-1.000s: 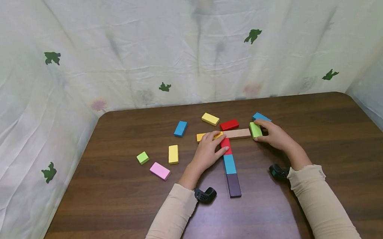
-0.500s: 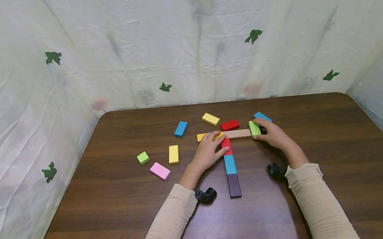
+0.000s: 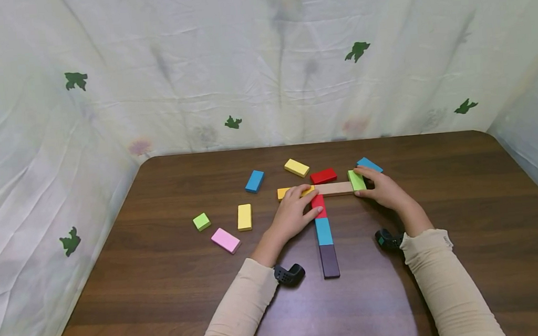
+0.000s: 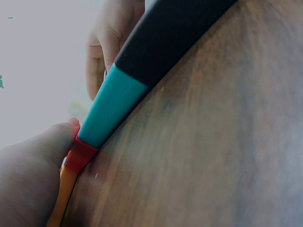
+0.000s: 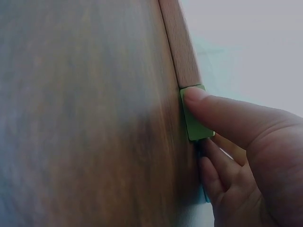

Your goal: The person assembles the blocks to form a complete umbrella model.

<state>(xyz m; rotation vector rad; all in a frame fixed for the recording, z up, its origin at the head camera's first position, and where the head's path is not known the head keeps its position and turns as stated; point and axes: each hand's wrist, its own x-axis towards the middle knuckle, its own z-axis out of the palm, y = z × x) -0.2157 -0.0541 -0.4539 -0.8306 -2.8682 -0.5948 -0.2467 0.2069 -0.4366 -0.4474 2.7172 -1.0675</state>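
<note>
Wooden blocks lie end to end in a T shape. An orange block (image 3: 282, 194) and a plain wood block (image 3: 334, 189) form the crossbar. Down the stem run a red block (image 3: 318, 202), a light blue block (image 3: 323, 231) and a dark purple block (image 3: 329, 262). My left hand (image 3: 289, 216) rests over the orange and red blocks, partly covering both, with its thumb at the red one. Between thumb and fingers, my right hand (image 3: 387, 191) pinches a lime green block (image 5: 199, 118) against the right end of the plain wood block.
Behind the crossbar lie another red block (image 3: 323, 176), a yellow block (image 3: 296, 168) and a blue block (image 3: 370, 164). To the left are another blue block (image 3: 254, 182), a yellow block (image 3: 244, 218), a pink block (image 3: 225, 240) and a small green block (image 3: 201, 222).
My right hand has brought the green block slightly left and straightened it against the plain wood block's end. The left hand stays in place.
</note>
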